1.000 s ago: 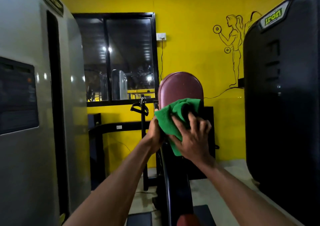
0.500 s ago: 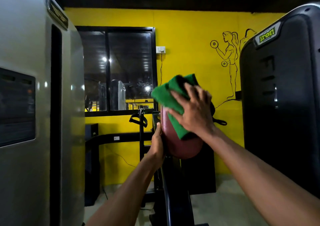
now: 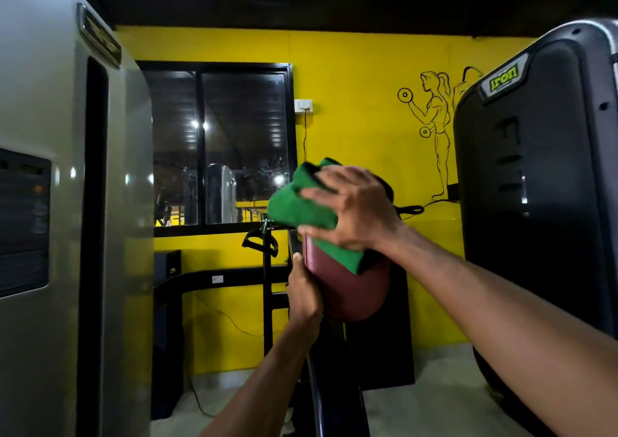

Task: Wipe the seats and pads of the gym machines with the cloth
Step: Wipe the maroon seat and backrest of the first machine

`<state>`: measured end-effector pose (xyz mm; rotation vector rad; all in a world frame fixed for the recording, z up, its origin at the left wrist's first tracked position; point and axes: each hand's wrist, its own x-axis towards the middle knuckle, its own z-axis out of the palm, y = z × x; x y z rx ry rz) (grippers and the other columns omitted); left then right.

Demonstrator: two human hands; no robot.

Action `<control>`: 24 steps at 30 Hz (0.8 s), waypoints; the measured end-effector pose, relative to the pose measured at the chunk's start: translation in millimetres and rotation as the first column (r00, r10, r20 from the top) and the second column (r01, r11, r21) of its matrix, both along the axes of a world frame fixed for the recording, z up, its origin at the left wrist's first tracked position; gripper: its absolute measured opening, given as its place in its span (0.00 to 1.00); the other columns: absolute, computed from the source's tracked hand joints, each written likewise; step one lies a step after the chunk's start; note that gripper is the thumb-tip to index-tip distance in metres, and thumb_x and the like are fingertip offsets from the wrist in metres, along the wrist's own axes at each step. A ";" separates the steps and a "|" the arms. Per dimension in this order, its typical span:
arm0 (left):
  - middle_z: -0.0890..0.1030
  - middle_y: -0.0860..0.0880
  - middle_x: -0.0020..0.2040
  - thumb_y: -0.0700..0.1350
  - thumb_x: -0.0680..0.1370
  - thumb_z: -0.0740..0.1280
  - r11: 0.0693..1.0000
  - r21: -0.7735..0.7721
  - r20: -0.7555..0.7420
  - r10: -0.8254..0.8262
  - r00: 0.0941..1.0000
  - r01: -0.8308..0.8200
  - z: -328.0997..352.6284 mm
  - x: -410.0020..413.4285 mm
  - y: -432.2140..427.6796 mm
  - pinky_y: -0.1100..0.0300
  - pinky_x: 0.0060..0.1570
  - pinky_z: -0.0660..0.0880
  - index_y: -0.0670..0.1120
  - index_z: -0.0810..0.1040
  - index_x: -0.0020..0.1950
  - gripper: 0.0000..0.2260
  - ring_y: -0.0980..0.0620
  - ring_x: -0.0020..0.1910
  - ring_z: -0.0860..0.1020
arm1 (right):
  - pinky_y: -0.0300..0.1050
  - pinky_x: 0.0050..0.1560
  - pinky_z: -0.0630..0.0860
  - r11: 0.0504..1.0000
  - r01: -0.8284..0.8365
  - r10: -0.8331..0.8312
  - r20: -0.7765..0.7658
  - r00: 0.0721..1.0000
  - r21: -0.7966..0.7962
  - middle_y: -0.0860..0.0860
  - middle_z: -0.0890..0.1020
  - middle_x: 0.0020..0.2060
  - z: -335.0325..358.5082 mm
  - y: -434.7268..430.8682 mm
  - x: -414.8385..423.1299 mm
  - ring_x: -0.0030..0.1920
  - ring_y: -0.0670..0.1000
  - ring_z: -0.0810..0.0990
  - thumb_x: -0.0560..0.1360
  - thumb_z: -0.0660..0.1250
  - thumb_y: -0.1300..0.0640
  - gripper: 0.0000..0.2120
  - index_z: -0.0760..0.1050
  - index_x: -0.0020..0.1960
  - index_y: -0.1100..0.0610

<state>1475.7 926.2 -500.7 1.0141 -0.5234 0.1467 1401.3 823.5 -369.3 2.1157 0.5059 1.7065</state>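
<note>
A rounded maroon pad [image 3: 347, 289] stands upright on a black machine post in the middle of the view. My right hand [image 3: 354, 207] presses a bunched green cloth [image 3: 297, 206] against the pad's upper part, so the top of the pad is hidden. My left hand [image 3: 302, 291] grips the pad's left edge lower down, thumb up along the rim. Both forearms reach in from the bottom of the frame.
A tall grey machine housing [image 3: 60, 202] fills the left side. A black weight-stack cover [image 3: 541, 202] marked "iron" rises close on the right. Behind the pad are a yellow wall [image 3: 361, 119], a dark window [image 3: 220, 145] and a hanging cable handle [image 3: 259, 241]. Pale floor lies below.
My right hand and the cloth went from the pad's lower middle up to its top, then shifted slightly. My left hand stayed on the pad's left edge. The view tilted upward.
</note>
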 end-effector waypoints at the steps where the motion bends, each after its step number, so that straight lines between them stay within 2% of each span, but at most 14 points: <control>1: 0.82 0.48 0.61 0.60 0.83 0.51 1.000 0.015 -0.004 -0.014 1.000 0.014 -0.1 -0.7 0.3 0.52 0.67 0.72 0.48 0.79 0.66 0.25 0.52 0.60 0.80 | 0.55 0.57 0.78 0.973 0.017 -0.010 -0.029 1.000 0.231 0.52 0.83 0.54 11.2 -0.4 -3.5 0.54 0.56 0.81 0.71 0.56 0.22 0.33 0.80 0.59 0.45; 3: 0.83 0.47 0.60 0.67 0.78 0.52 1.000 0.020 -0.017 0.000 1.000 0.001 -1.4 -1.8 1.0 0.48 0.68 0.71 0.48 0.79 0.66 0.31 0.50 0.61 0.80 | 0.48 0.46 0.78 0.762 0.053 0.053 -0.143 0.988 0.646 0.51 0.83 0.45 35.5 0.1 -8.7 0.46 0.57 0.82 0.69 0.54 0.21 0.30 0.79 0.47 0.45; 5: 0.83 0.48 0.61 0.71 0.73 0.53 1.000 0.023 -0.022 -0.003 1.000 0.003 -4.6 1.0 1.6 0.45 0.69 0.70 0.49 0.79 0.67 0.35 0.50 0.62 0.79 | 0.48 0.43 0.74 0.582 0.073 0.141 -0.189 0.972 0.810 0.53 0.83 0.45 39.0 -1.6 -11.9 0.46 0.58 0.81 0.71 0.56 0.22 0.29 0.80 0.46 0.46; 7: 0.83 0.47 0.61 0.71 0.73 0.54 0.999 0.009 -0.031 -0.030 0.999 0.030 -4.5 1.5 1.2 0.46 0.70 0.70 0.48 0.78 0.67 0.35 0.50 0.62 0.79 | 0.48 0.44 0.72 0.514 -0.004 0.139 -0.079 0.987 0.858 0.54 0.83 0.49 20.1 -1.5 -11.5 0.49 0.59 0.81 0.75 0.58 0.26 0.28 0.80 0.54 0.48; 9: 0.83 0.45 0.59 0.68 0.76 0.54 1.000 -0.004 -0.026 -0.017 1.000 0.017 -2.1 -2.4 2.3 0.45 0.68 0.72 0.47 0.79 0.66 0.32 0.47 0.61 0.80 | 0.51 0.47 0.75 0.540 -0.169 0.048 0.171 0.984 0.825 0.55 0.82 0.55 -22.9 1.1 -8.0 0.54 0.61 0.81 0.76 0.60 0.28 0.29 0.77 0.64 0.48; 11: 0.84 0.41 0.56 0.66 0.77 0.53 1.000 -0.012 -0.028 0.025 0.999 -0.026 -5.2 3.7 -0.7 0.43 0.63 0.76 0.45 0.80 0.60 0.30 0.42 0.58 0.81 | 0.54 0.53 0.77 0.523 -0.287 0.029 0.319 0.947 0.803 0.59 0.79 0.63 -79.6 2.2 1.0 0.60 0.62 0.78 0.77 0.62 0.30 0.35 0.72 0.73 0.53; 13: 0.81 0.41 0.61 0.69 0.74 0.52 0.998 0.032 -0.002 0.060 0.998 -0.060 -14.4 18.4 -9.2 0.40 0.63 0.75 0.48 0.78 0.60 0.31 0.40 0.62 0.79 | 0.55 0.61 0.76 0.423 -0.338 0.100 0.328 0.940 0.841 0.61 0.75 0.68 -137.8 2.0 9.7 0.65 0.63 0.76 0.77 0.61 0.29 0.39 0.67 0.76 0.57; 15: 0.77 0.43 0.68 0.70 0.73 0.50 0.991 0.076 0.036 0.107 0.994 -0.110 -21.8 33.0 -17.9 0.40 0.67 0.72 0.53 0.74 0.67 0.32 0.42 0.68 0.75 | 0.55 0.65 0.75 0.333 -0.373 0.205 0.319 0.925 0.866 0.61 0.75 0.69 -177.2 4.1 12.6 0.67 0.62 0.75 0.77 0.60 0.29 0.40 0.65 0.76 0.59; 16: 0.78 0.43 0.66 0.69 0.73 0.51 0.994 0.063 0.021 0.093 0.995 -0.094 -19.9 30.7 -16.1 0.40 0.65 0.73 0.52 0.76 0.65 0.32 0.41 0.66 0.76 | 0.55 0.64 0.75 0.328 -0.380 0.218 0.322 0.921 0.865 0.61 0.75 0.68 -182.6 4.1 12.6 0.67 0.62 0.76 0.78 0.60 0.30 0.40 0.66 0.76 0.60; 17: 0.81 0.42 0.61 0.69 0.73 0.52 0.996 0.047 -0.002 0.079 0.997 -0.079 -16.1 25.5 -13.0 0.38 0.63 0.75 0.51 0.80 0.60 0.30 0.41 0.62 0.79 | 0.54 0.63 0.75 0.341 -0.379 0.204 0.326 0.923 0.860 0.61 0.76 0.67 -177.1 2.6 11.6 0.66 0.62 0.76 0.78 0.60 0.32 0.38 0.66 0.75 0.60; 19: 0.84 0.40 0.53 0.68 0.74 0.54 0.997 0.039 -0.042 0.062 0.997 -0.060 -10.8 20.8 -7.9 0.37 0.58 0.77 0.50 0.82 0.51 0.27 0.39 0.55 0.81 | 0.55 0.59 0.76 0.385 -0.358 0.114 0.341 0.933 0.851 0.63 0.77 0.64 -143.5 1.3 9.7 0.62 0.64 0.78 0.79 0.59 0.33 0.36 0.69 0.73 0.61; 20: 0.84 0.40 0.52 0.68 0.74 0.54 0.997 0.046 -0.044 0.056 0.997 -0.054 -8.9 15.4 -6.2 0.37 0.58 0.77 0.50 0.82 0.50 0.27 0.39 0.54 0.81 | 0.56 0.56 0.77 0.410 -0.335 0.070 0.337 0.939 0.849 0.63 0.78 0.63 -119.7 1.7 6.6 0.60 0.65 0.78 0.79 0.58 0.33 0.36 0.70 0.73 0.61; 22: 0.85 0.42 0.53 0.66 0.76 0.54 1.000 0.018 -0.045 0.017 0.999 -0.016 -4.2 3.4 0.4 0.40 0.63 0.75 0.50 0.83 0.53 0.26 0.41 0.56 0.81 | 0.56 0.53 0.77 0.498 -0.244 0.009 0.276 0.961 0.832 0.62 0.78 0.60 -70.2 5.2 -1.4 0.59 0.64 0.78 0.79 0.56 0.32 0.33 0.73 0.71 0.57; 24: 0.85 0.45 0.55 0.62 0.82 0.53 0.998 0.014 -0.069 -0.063 0.996 0.064 0.2 -7.8 7.5 0.45 0.66 0.74 0.49 0.82 0.60 0.25 0.46 0.58 0.81 | 0.57 0.55 0.76 0.651 -0.109 -0.017 0.157 0.987 0.752 0.58 0.79 0.59 -31.6 12.2 -8.5 0.59 0.62 0.78 0.80 0.56 0.32 0.29 0.75 0.68 0.52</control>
